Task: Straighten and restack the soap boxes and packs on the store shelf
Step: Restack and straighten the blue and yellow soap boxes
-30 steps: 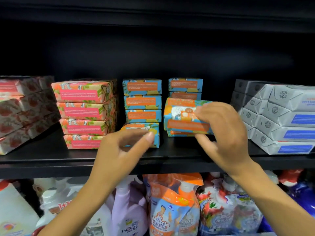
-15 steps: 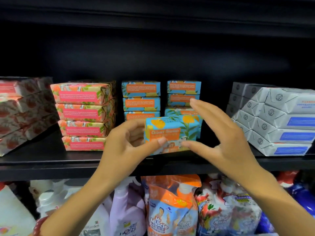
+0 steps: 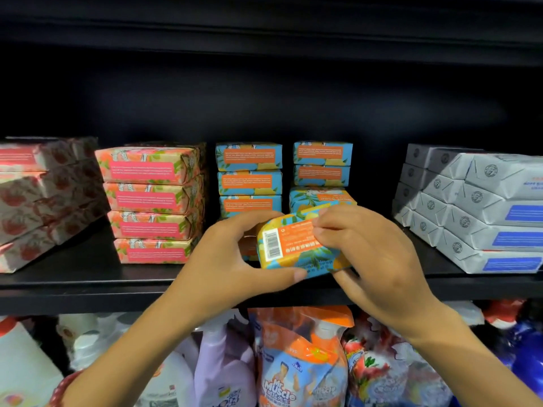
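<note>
Both hands hold one blue-and-orange box (image 3: 293, 248) just in front of the shelf (image 3: 88, 277) edge, tilted, barcode face toward the camera. The left hand (image 3: 223, 259) grips its left end, fingers (image 3: 252, 218) curled over the top and thumb under. The right hand (image 3: 373, 254) clamps the right end. Behind stand two blue stacks (image 3: 249, 180), with a pink stack (image 3: 150, 201) to their left and grey packs (image 3: 484, 212) on the right.

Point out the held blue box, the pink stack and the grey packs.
held blue box (image 3: 293, 235): head view, its orange label
pink stack (image 3: 147, 198): head view, second box's front
grey packs (image 3: 476, 198): head view, one folded end
</note>
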A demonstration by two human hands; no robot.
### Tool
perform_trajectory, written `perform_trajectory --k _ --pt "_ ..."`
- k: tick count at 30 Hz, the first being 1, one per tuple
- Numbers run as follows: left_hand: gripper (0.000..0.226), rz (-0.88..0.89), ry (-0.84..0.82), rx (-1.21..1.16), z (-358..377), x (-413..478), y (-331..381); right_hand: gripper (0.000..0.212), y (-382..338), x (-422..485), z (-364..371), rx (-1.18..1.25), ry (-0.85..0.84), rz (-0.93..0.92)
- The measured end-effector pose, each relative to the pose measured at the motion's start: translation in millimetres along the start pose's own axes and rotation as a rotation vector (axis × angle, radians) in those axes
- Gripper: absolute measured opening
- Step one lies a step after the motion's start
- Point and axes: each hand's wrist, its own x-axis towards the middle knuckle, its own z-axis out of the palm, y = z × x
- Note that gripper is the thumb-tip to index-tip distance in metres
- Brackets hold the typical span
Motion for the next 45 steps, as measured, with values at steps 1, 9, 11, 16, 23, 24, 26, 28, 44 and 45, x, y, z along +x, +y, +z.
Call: perform_trajectory --k 1,9,11,16,23,24,26,28,44,45 --pt "0.070 0.014 0.000 0.022 0.0 -0.4 -0.1 0.026 0.1 -1.1 0.4 -0.004 -0.011 -0.006" --pt "0.060 0.418 0.148 0.342 0.7 -0.4 -4.6 0.081 -0.4 8.3 -15.0 0.323 -0.235 0.476" --pt "0.054 0.493 0.155 0.335 3.2 -0.5 -7.0 0.077 -1.5 12.2 -15.2 0.415 -0.252 0.575" --pt "0.053 0.545 0.149 0.363 4.5 -1.9 -12.6 0.052 -6.7 15.6 -11.2 0.436 -0.198 0.588" --pt "0.060 0.072 0.059 -0.017 -10.2 -7.6 -0.9 0.039 -14.1 6.5 2.3 0.308 0.084 0.200" --pt "0.063 0.028 0.032 -0.036 -11.3 -7.4 -1.0 0.045 -13.8 5.4 5.1 0.303 0.100 0.170" --pt "0.064 0.024 0.037 -0.019 -12.1 -7.2 -1.0 0.053 -12.4 4.0 10.0 0.305 0.091 0.150" --pt "0.061 0.054 0.093 0.022 -13.0 -8.1 -0.4 0.049 -10.4 2.6 12.9 0.305 0.047 0.177" --pt "0.067 0.019 0.422 0.316 -2.6 -0.1 -21.5 0.064 0.4 -31.4 9.7 0.164 -0.580 0.551" --pt "0.064 0.045 0.434 0.342 -1.8 -0.2 -21.7 0.063 1.1 -31.9 9.6 0.166 -0.581 0.543"
